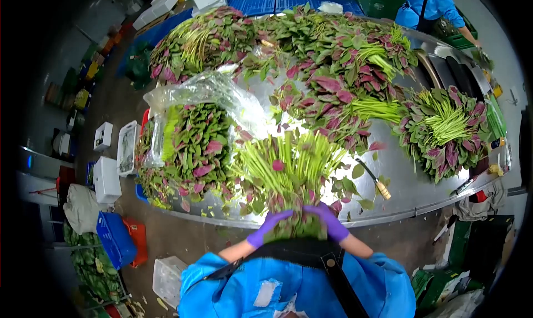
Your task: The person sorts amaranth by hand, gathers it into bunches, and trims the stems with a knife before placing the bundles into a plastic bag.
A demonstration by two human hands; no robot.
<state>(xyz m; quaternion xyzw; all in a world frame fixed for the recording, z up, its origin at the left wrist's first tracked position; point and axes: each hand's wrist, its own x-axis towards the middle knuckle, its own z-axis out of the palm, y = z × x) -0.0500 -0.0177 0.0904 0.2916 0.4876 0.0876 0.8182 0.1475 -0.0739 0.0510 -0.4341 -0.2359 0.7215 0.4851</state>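
Note:
Close to my body, a large bunch of amaranth [286, 162] lies at the table's front edge, its pale green stems fanned away from me. My left hand [272, 227], in a purple glove, wraps the leafy end from the left. On the opposite side my right hand [330, 222], gloved alike, presses in with its fingers against the leaves. Some fingertips are buried in foliage. To the right of the bunch lies a knife [377, 183] with a wooden handle, among loose leaves. Left of it, packed amaranth [202, 146] stands partly under a clear plastic bag [208, 93].
Amaranth heaps [202, 40] cover the far side of the metal table [388, 151]. Another bunch [444, 126] sits at the right. A co-worker [430, 9] in blue stands at the far right. Blue [115, 240] and white crates [106, 179] are on the floor at left.

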